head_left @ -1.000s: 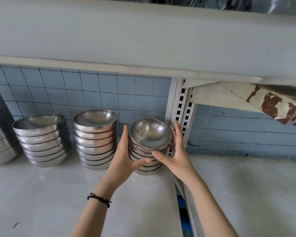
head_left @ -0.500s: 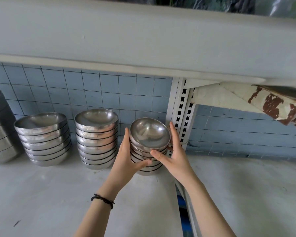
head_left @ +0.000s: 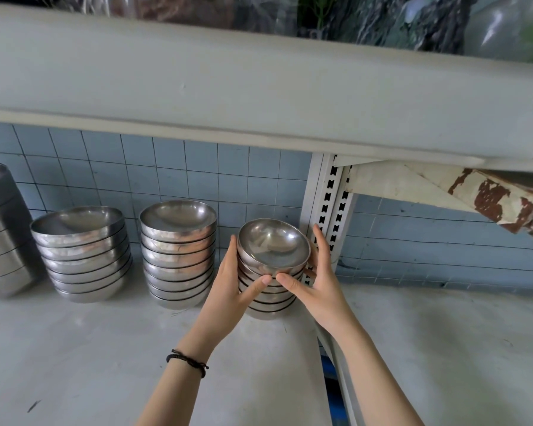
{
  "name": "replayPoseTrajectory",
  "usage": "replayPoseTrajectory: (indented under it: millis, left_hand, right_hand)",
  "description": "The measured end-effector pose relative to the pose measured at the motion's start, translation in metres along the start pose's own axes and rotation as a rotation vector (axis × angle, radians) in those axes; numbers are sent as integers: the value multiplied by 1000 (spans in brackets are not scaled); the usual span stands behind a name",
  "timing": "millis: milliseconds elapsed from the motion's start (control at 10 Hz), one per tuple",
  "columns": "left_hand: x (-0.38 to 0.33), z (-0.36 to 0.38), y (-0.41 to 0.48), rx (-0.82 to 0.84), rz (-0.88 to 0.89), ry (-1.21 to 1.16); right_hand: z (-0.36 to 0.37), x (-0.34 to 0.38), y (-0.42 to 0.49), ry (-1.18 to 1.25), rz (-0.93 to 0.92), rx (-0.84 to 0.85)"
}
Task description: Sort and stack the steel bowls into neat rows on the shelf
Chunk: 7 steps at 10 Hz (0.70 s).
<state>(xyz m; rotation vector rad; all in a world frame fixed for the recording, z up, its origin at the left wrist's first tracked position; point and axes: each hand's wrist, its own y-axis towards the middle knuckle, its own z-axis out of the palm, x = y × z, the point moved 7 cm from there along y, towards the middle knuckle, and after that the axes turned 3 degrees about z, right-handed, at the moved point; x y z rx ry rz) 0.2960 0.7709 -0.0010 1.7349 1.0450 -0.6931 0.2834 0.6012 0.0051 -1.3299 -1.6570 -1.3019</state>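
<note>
A stack of several small steel bowls (head_left: pixel 273 250) stands on the grey shelf (head_left: pixel 105 348) beside the slotted upright post (head_left: pixel 330 195). Its top bowl sits tilted toward me. My left hand (head_left: pixel 228 284) presses the stack's left side with straight fingers, its thumb lying across the front. On the right side, my right hand (head_left: pixel 320 281) does the same, fingers upright between stack and post. The two thumbs nearly meet at the front. A taller stack of wider bowls (head_left: pixel 177 256) stands just to the left, and another wide stack (head_left: pixel 80 256) lies beyond it.
A stack of large steel vessels (head_left: pixel 0 235) fills the far left edge. The upper shelf (head_left: pixel 259 96) hangs low overhead. A rusty painted bracket (head_left: pixel 490 198) slants down at the right above a second shelf board (head_left: pixel 443 348). Blue tiles back the shelf.
Both hands have drawn in against the small stack, the right fingers now flat on its side. The stack stays in the same spot.
</note>
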Motion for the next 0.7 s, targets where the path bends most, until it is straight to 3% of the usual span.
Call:
replayPoseTrajectory:
  millis: [300,500,700]
  left_hand:
    - [19,-7,-7,-13,-70,104]
    - [14,-4,-11,73,-91,156]
    - [14,-30,-51,-10,-132,321]
  right_hand:
    - [-3,-5,-4,-45,74,23]
    - [8,-9,-19,-144,89,55]
    - [0,-4,-49,-144,166,3]
